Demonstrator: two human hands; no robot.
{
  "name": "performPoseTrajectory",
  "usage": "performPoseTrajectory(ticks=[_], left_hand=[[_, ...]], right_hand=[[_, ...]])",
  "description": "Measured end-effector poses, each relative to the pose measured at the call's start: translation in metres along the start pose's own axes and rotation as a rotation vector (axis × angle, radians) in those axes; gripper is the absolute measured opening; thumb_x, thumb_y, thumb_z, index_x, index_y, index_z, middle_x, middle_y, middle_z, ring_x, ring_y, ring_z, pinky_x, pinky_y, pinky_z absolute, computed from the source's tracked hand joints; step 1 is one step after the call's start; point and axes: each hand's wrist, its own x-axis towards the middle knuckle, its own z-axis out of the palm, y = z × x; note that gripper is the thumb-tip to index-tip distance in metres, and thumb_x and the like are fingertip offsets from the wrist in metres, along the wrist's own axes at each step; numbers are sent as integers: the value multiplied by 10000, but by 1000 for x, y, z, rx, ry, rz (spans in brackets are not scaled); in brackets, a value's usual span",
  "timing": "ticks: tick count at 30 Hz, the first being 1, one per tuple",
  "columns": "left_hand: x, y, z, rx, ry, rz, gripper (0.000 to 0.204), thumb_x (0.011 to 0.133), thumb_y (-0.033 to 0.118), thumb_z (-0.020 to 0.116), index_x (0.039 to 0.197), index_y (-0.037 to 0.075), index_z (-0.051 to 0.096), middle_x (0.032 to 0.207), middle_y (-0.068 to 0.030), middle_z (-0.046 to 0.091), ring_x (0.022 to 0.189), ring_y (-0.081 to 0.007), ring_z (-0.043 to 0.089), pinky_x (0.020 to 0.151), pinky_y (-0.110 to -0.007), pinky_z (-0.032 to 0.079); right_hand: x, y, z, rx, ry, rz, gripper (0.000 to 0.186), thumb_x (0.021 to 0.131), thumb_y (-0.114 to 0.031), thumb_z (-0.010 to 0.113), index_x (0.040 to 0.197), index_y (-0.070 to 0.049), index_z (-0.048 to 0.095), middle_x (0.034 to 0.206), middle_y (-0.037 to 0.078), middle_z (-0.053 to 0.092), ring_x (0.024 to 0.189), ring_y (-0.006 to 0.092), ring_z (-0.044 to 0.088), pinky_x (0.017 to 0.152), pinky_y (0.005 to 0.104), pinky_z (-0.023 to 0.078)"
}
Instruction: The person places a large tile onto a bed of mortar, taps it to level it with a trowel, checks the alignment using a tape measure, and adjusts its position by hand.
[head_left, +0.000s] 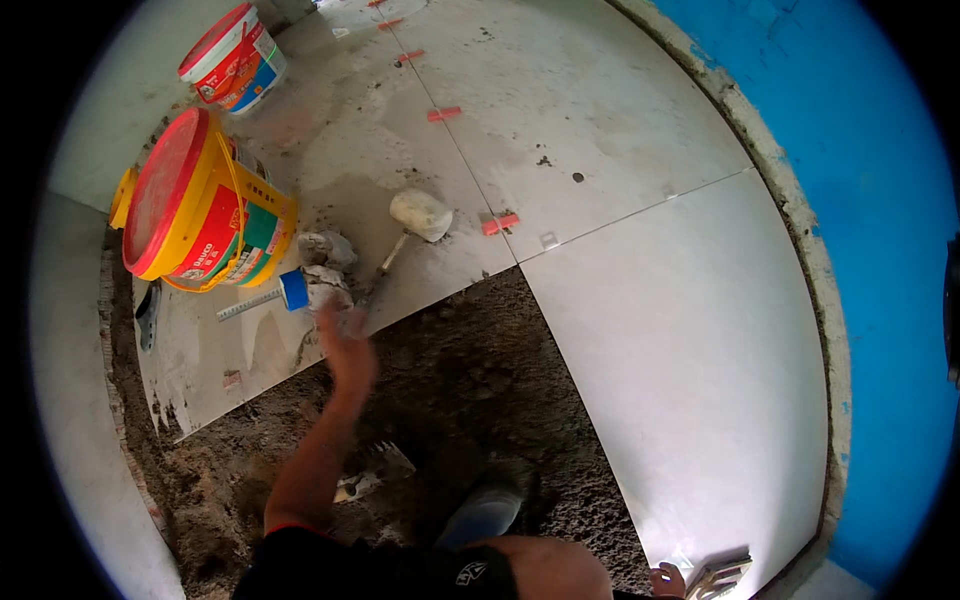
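Note:
My left hand (348,352), blurred by motion, reaches over the tile edge with its fingers apart. Just beyond its fingertips lie crumpled, dirty whitish gloves or cloth (328,252) and a ruler-like tool with a blue block (293,290). A mallet with a pale, dirty head (421,215) rests close by, its handle pointing toward that hand. At the lower right my right hand (667,580) is mostly cut off by the frame; only some bent fingers show. It is beside a small frame-like tool with a handle (718,574) on the pale tile (690,350).
Dark, loose mortar (470,370) fills the gap between tiles. A notched trowel or scraper (376,472) lies in it near my shoe (482,515). A yellow bucket (262,225) and a white-red bucket (262,75) stand left. Red clips (500,224) line the joint. A blue wall (880,250) borders the right.

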Motion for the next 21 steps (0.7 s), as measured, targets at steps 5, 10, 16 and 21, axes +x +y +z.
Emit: performPoseTrajectory(ticks=[5,10,16,21], left_hand=[[-33,100,164,501,-690,626,795,1018,561,454,1487,-76,376,1592,-250,306,1508,-376,242,1234,-510,181],[-54,120,223,713,-887,491,990,995,651,409,1559,-123,156,1657,-283,103,1557,-394,60,1262,-493,70],[-70,126,220,824,-951,485,1086,957,704,434,1562,-133,98,1655,-312,34,1553,-426,14,1261,-498,32],[-77,137,232,856,-903,441,1016,982,631,434,1536,-172,151,1630,-358,83,1540,-464,58,1252,-525,52]], right_hand=[[13,9,7,244,-98,-69,517,933,-329,718,1356,-70,572,1107,89,728,975,194,699,789,317,565],[6,27,-20,393,121,-41,517,949,-334,696,1370,-69,558,1120,91,723,966,200,699,769,315,569],[-24,58,-54,545,424,126,522,967,-340,669,1393,-68,538,1139,98,716,955,211,698,746,313,573],[-46,106,-83,664,533,168,526,982,-345,645,1411,-68,522,1155,103,710,946,221,698,727,312,576]])
